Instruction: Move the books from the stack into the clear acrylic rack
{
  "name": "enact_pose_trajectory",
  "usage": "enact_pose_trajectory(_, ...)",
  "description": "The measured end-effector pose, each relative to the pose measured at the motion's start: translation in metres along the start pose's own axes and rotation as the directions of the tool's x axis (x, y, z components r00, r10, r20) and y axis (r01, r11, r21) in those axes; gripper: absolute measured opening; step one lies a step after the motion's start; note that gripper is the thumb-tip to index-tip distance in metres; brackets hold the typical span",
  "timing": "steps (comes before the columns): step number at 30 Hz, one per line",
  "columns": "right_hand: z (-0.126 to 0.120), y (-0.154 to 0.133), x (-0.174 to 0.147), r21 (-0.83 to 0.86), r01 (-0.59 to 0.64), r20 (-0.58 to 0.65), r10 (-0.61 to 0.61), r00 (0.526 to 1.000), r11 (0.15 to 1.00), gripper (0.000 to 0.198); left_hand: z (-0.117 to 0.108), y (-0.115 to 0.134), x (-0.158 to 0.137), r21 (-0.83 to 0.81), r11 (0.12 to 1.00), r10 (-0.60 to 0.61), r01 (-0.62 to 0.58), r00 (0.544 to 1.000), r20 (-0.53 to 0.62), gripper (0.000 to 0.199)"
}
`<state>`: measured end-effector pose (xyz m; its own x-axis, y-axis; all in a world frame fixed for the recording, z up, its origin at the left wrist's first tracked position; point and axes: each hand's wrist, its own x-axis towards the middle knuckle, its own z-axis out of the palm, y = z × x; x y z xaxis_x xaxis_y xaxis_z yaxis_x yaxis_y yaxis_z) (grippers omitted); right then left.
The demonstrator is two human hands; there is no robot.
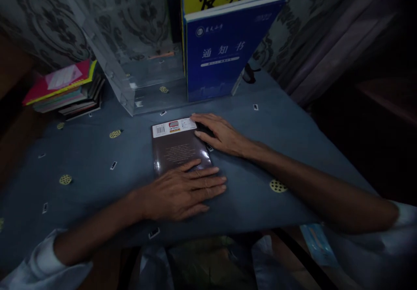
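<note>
Bluish cloth (94,151) bears a glossy brown book (176,148), white-labelled; left hand (182,190) and right hand (224,135) unclenched.

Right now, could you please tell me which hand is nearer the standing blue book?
Right: the right hand lies in front of the blue book; the left hand, farther off toward the wearer.
</note>
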<state>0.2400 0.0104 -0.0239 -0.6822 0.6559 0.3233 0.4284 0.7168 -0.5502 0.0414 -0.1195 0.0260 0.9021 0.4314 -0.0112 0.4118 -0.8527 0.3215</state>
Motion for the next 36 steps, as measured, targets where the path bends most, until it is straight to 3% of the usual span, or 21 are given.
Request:
enact_pose_trajectory(3, 0.001, 0.0, 0.0, -0.009, 0.015, -0.005, -0.015, 1.0, 1.0, 0.046, -0.007, -0.004, -0.002, -0.011, 1.0, -0.022, 0.022, 1.0, 0.012, 0.044)
enact_pose_trajectory(6, 0.003, 0.002, -0.001, -0.033, 0.038, -0.013, -0.039, 0.999, 0.999, 0.045, -0.01, -0.027, -0.013, 0.0, 0.99, -0.137, 0.138, 0.988, -0.065, 0.043)
enact_pose_trajectory(8, 0.004, 0.003, -0.001, -0.068, 0.044, -0.019, -0.045, 0.999, 0.997, 0.044, -0.01, -0.052, -0.026, -0.011, 0.965, -0.26, 0.262, 0.951, -0.165, 0.043)
enact_pose_trajectory(11, 0.004, -0.001, 0.002, -0.176, 0.064, -0.029, -0.07, 0.997, 0.982, 0.041, -0.01, -0.09, -0.048, -0.081, 0.903, -0.425, 0.422, 0.851, -0.309, 0.044)
enact_pose_trajectory(13, 0.004, -0.009, 0.008, -0.25, 0.105, -0.016, -0.112, 0.994, 0.963, 0.038, -0.01, -0.109, -0.058, -0.149, 0.872, -0.488, 0.466, 0.806, -0.335, 0.044)
enact_pose_trajectory(16, 0.009, -0.029, 0.022, -0.282, 0.181, 0.061, -0.171, 0.983, 0.942, 0.038, -0.01, -0.125, -0.064, -0.253, 0.852, -0.523, 0.459, 0.775, -0.355, 0.044)
enact_pose_trajectory(24, 0.038, -0.068, 0.042, -0.224, 0.316, 0.226, -0.266, 0.937, 0.922, 0.039, -0.004, -0.127, -0.064, -0.265, 0.835, -0.547, 0.482, 0.777, -0.311, 0.045)
enact_pose_trajectory(36, 0.037, -0.1, -0.006, -0.084, 0.477, 0.291, -0.437, 0.851, 0.875, 0.033, 0.001, -0.13, -0.065, -0.235, 0.851, -0.522, 0.469, 0.8, -0.294, 0.046)
